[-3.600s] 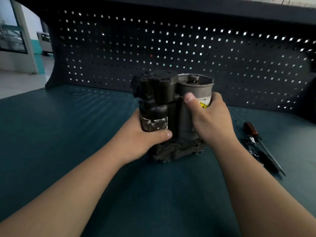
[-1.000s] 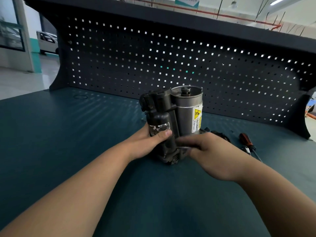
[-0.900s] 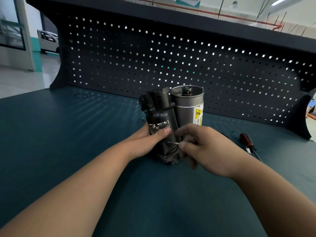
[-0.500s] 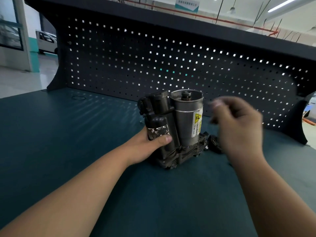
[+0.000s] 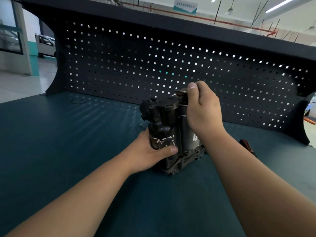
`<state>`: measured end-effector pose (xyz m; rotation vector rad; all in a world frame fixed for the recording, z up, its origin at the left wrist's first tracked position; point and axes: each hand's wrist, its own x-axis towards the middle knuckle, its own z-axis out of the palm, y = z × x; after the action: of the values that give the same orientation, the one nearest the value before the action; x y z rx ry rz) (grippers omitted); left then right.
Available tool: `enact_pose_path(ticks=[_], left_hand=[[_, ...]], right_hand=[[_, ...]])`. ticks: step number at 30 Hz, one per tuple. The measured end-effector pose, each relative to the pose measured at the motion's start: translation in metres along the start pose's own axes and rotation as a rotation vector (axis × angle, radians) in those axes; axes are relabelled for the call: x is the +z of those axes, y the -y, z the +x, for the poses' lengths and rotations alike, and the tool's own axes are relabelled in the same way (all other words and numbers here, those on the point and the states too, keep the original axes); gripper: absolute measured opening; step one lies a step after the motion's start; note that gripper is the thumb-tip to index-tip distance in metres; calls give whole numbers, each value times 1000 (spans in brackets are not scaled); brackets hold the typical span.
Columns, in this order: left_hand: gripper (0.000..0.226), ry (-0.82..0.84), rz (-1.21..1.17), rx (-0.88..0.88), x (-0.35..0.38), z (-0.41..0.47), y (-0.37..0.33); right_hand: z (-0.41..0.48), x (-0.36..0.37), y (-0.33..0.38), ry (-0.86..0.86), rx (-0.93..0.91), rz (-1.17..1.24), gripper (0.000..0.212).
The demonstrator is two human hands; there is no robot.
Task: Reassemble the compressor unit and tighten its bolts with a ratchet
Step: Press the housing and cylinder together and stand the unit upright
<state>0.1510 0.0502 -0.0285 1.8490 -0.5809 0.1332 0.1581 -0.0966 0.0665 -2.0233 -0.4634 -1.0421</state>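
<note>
Compressor point(image 5: 164, 117): one unit, upright on the teal bench point(image 5: 68, 142), mid-bench. It is made up of a black cylinder point(image 5: 162, 132) with a capped head, a grey cylinder point(image 5: 189, 141) touching its right side, and a dark cast base point(image 5: 188, 158) under both, resting on the bench.

Label point(image 5: 163, 140): white, torn, on the front of the black cylinder, low on the compressor.

Left hand point(image 5: 147, 154): at the compressor's lower left. It grips the black cylinder with the thumb laid across the front just below the label; the fingers wrap behind, out of sight.

Right hand point(image 5: 203, 110): over the compressor's upper right, covering the top of the grey cylinder. The fingers are curled, the thumb up, and they hold a small dark piece point(image 5: 181, 92) at the compressor's top. What the piece is cannot be told.

Red handle point(image 5: 246, 145): a tool's end on the bench, well to the right of the compressor, partly hidden by the right forearm.

Pegboard point(image 5: 119, 65): dark, perforated, upright behind the compressor, with light showing through its holes.
</note>
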Motion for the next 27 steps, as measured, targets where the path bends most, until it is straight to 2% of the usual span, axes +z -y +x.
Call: enact_pose_path(ticks=[3,6,8,9,11,12,14,17,19,21,23,27], left_hand=[[98,5,32,7,-1,-5,-9],[107,-166,-45,-60,-5,-9,-21],[101,-274,-100,5,-4,-9,-27],[107,-304,-128,44,-3,-9,-28],[135,-330,-185,83,2,-9,-27],[142,-353,-193,89,4,-9,-27],[138,-430,-196,122,7,-8,-24],[94,-514,-232,193,12,-3,-19],[79,-502,-201,224,15,-1,-19],[82,-455,-165,242,17,-1,-18],[93,-461,-109,242,20,-1,-18],[105,-576,445,402,12,-3,-23]], right_hand=[[0,1,-2,-39,-3,-3,37],[0,1,-4,-35,17,11,34],[0,2,-4,-23,25,34,32],[0,1,-4,-18,25,40,32],[0,0,-5,-12,25,50,32],[0,-2,-6,-9,28,59,33],[1,-3,-7,-5,41,74,33],[1,-3,-7,-1,53,93,34],[0,-2,-7,-12,60,116,36],[0,-3,-7,-24,67,132,37],[2,-6,-8,-15,81,150,36],[5,-11,-8,32,119,200,36]])
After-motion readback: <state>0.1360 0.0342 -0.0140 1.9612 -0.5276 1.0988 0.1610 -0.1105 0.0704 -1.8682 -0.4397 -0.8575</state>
